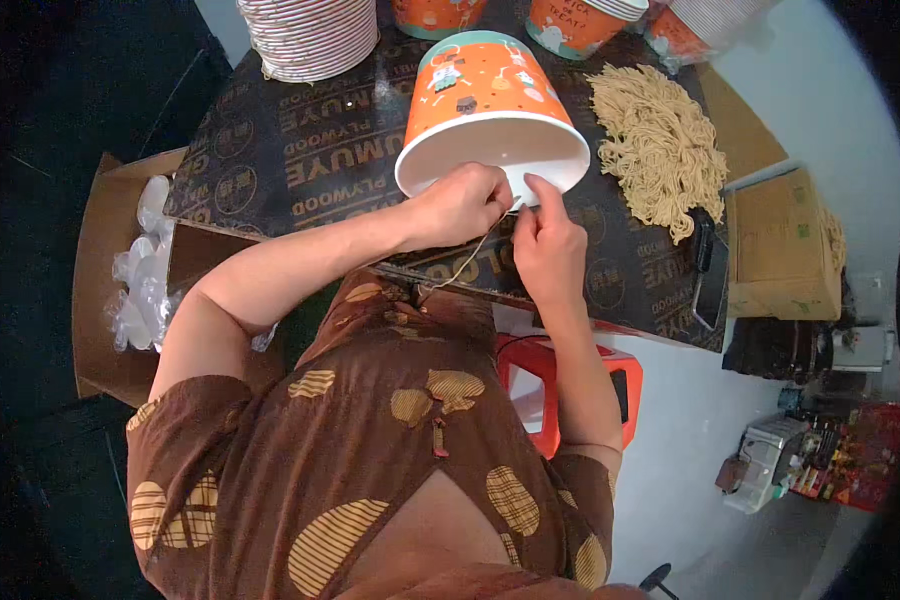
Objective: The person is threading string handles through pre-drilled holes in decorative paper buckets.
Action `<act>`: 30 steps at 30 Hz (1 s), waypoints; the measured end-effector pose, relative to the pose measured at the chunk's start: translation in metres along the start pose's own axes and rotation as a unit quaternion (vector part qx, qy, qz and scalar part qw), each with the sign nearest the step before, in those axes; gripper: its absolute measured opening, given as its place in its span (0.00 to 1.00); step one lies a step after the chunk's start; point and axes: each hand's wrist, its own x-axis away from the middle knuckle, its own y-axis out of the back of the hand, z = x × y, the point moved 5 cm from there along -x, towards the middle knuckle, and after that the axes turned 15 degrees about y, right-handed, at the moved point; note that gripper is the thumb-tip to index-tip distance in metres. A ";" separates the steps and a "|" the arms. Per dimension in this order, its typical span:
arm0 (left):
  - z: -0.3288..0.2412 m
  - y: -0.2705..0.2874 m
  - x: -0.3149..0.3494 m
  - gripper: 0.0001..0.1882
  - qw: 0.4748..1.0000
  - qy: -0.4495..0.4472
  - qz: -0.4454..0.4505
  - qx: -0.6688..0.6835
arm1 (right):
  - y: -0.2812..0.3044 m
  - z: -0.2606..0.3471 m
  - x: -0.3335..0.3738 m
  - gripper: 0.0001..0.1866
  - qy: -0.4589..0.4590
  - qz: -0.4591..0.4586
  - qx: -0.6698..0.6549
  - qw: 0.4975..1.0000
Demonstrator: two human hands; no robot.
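An orange paper bucket [490, 95] with a pale green base band and small printed figures lies tipped on the table, its white mouth facing me. At the lower rim, my left hand [462, 205] is closed in a pinch on a thin beige cord [467, 262], whose end hangs down past the table edge. Close beside it, my right hand [552, 240] grips the bucket's rim between thumb and index finger. Where the cord meets the rim is partly hidden by my fingers.
A heap of beige cords [660, 145] lies right on the dark plywood table [260, 150], near a black-handled tool [705, 250]. Behind stand white stacked buckets [310, 35] and orange ones [575, 25]. A carton of clear plastic pieces [140, 265] is left; a red stool [530, 385] is below.
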 end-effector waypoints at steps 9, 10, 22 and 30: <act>0.003 -0.001 0.000 0.04 0.998 -0.002 0.017 0.054 | 0.012 -0.001 0.001 0.03 0.025 0.021 -0.010 0.999; 0.003 0.000 0.001 0.04 0.998 0.019 0.025 0.058 | 0.017 -0.003 0.002 0.04 0.021 0.014 -0.048 0.999; 0.008 -0.001 0.000 0.04 0.996 0.025 0.014 0.079 | 0.008 -0.014 0.008 0.09 -0.127 0.080 -0.029 0.988; 0.011 -0.002 -0.002 0.03 0.998 -0.008 0.003 0.059 | -0.001 -0.013 0.001 0.09 -0.067 0.079 0.011 0.995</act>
